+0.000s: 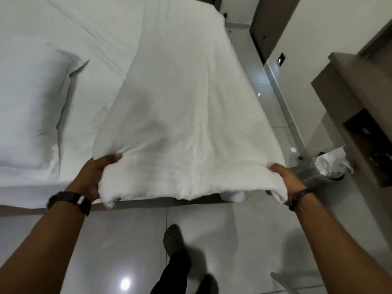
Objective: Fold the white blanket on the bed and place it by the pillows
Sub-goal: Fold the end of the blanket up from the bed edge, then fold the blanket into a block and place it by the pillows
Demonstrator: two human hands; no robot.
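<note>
The white blanket (182, 98) lies as a long folded strip down the right part of the bed (101, 39), its near end raised off the mattress edge. My left hand (95, 177) grips the near left corner, thumb on top. My right hand (286, 177) grips the near right corner. A white pillow (29, 98) lies at the left side of the bed, apart from the blanket.
I stand on a glossy tiled floor (233, 240) at the bed's near edge, with my feet (172, 238) below. A brown cabinet (356, 107) stands at the right. A waste bin (328, 166) with a white liner sits beside it. A doorway (263, 28) lies beyond.
</note>
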